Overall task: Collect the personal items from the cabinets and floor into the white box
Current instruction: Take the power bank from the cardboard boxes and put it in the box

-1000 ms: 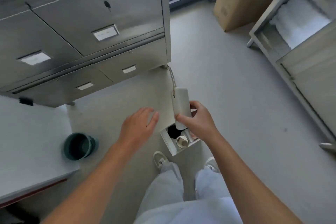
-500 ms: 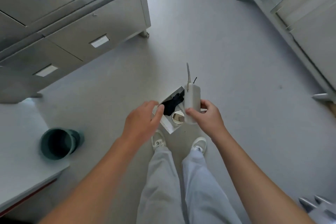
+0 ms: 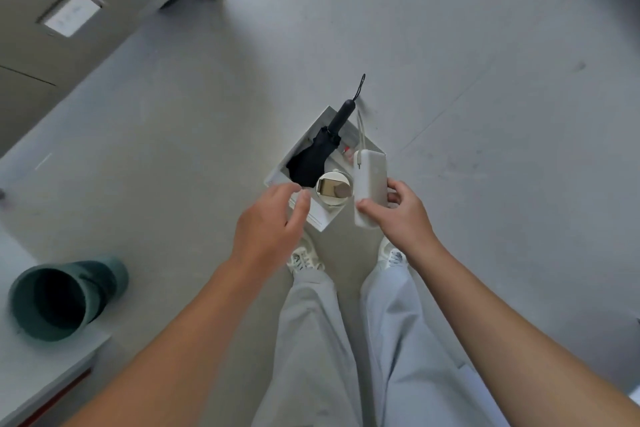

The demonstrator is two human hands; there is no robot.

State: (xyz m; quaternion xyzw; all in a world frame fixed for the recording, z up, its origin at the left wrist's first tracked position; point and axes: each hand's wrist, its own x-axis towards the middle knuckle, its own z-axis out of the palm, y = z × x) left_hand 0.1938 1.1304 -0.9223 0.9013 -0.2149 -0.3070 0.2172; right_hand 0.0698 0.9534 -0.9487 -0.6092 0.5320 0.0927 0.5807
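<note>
The white box (image 3: 300, 146) is lying on the grey floor (image 3: 485, 114) just ahead of your shoes. A folded black umbrella (image 3: 313, 158) is lying inside it. Your right hand (image 3: 403, 215) is reaching forward, its grip holding the lower end of the white power bank (image 3: 370, 184) above the box's right edge. Your left hand (image 3: 268, 229) is hovering over the near corner, fingers relaxed, holding nothing.

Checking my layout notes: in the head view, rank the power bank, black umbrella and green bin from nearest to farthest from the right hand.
1. power bank, held in the right hand itself.
2. black umbrella, in the white box just ahead.
3. green bin, far off to the left.
</note>
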